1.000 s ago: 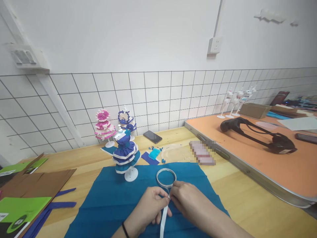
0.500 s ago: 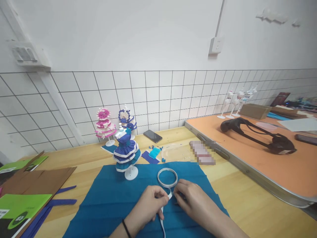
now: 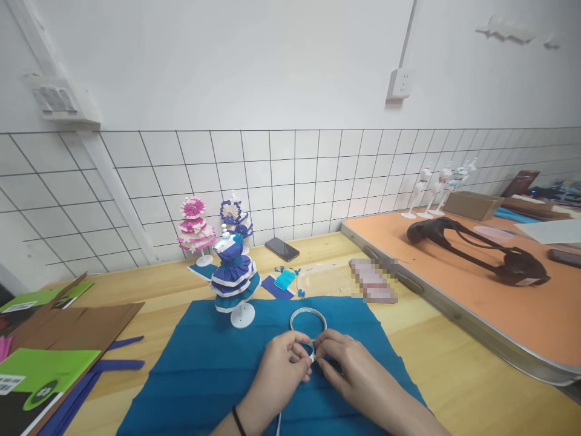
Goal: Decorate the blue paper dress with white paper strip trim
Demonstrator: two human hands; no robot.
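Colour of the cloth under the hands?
Dark teal; the cloth shows best in the head view.

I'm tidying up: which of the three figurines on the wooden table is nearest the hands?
The blue-and-teal one, its base on the large cloth; the pink one and cream-rosette one stand farther back.

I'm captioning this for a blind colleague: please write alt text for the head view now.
A bare left hand holds a narrow white strip, the bare right hand close beside it, near a thin white ring on a teal cloth. Beyond stands a small white mannequin in a tiered blue-and-teal fabric dress.
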